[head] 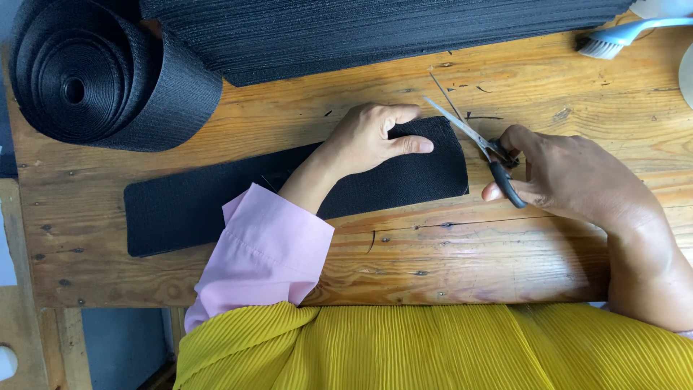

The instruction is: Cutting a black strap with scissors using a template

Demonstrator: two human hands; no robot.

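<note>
hidden: the brush point(613, 40) and a pale object are cut off at the frame's right edge; the black stack point(375, 32) runs off the top.
strip: one black webbing strip point(216, 198) lies flat on the wooden surface point(462, 245).
left hand point(372, 137): pressed flat on the strip's right end, holding nothing.
right hand point(570, 173): just right of the strip, grip closed through the handles of one pair of scissors point(480, 148), blades parted.
roll: one webbing roll point(101, 76), above the strip's left end.

Worn wooden workbench point(505, 245), scratched, nail-studded; grey-blue floor point(123, 347) below; even daylight.
</note>
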